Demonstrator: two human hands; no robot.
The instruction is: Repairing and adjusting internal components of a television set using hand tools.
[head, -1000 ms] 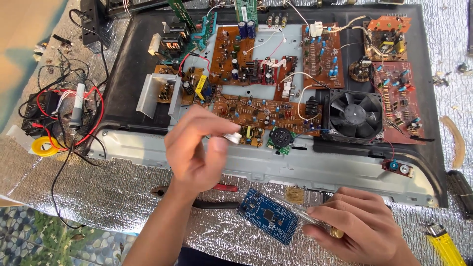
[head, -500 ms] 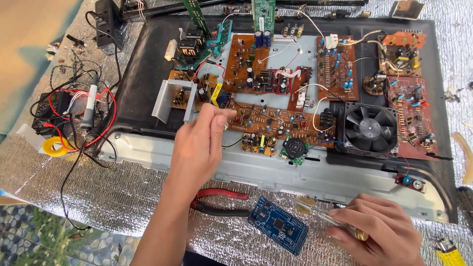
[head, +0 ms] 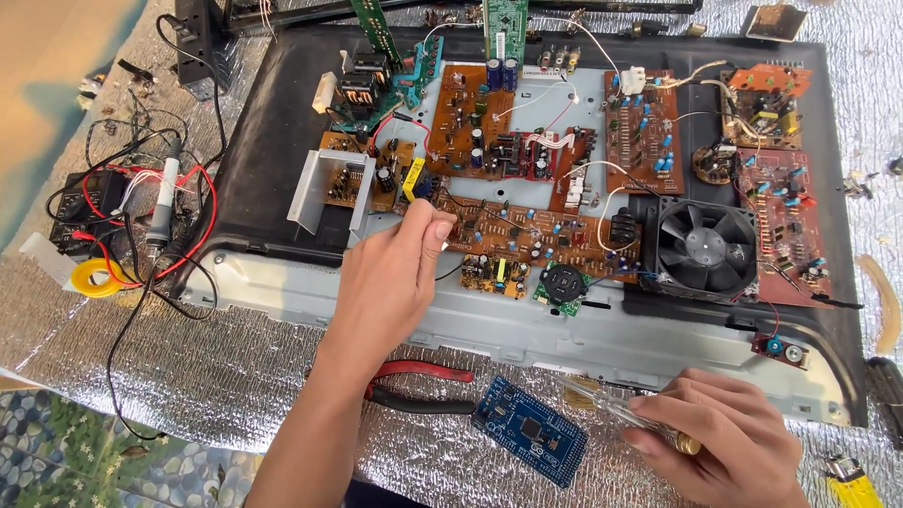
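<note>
As seen from the head camera, the left hand (head: 390,277) is extended over the lower edge of an opened black chassis (head: 273,141), with thumb and fingertips pinched together at the left end of a long brown circuit board (head: 527,235); whether anything is gripped between them cannot be told. Just above the pinched fingertips a yellow component (head: 413,179) is seen. The right hand (head: 724,442) is rested on the foil-covered work surface (head: 188,376) at lower right, closed around a clear-handled screwdriver (head: 616,411) whose shaft is directed leftward. A small blue circuit board (head: 530,431) is laid just beside the screwdriver tip, and red-handled pliers (head: 419,386) are placed between that board and the left forearm. A black cooling fan (head: 705,249) is mounted at the right of the brown board. At far left, a soldering iron (head: 165,202) is lain among red and black wires beside a yellow tape roll (head: 91,277).
</note>
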